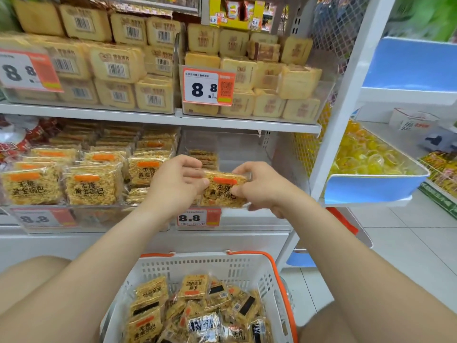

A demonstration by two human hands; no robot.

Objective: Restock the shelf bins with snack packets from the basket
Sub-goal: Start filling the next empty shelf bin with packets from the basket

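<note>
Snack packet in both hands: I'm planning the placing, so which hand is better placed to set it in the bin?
Probably the right hand: it grips the snack packet on the side where the bin has room; the left hand sits before a stack.

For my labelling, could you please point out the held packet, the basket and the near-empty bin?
held packet (223, 191), head view, on its printed front.
basket (197, 264), head view, on its white back wall.
near-empty bin (243, 152), head view, on its bare inside.
</note>
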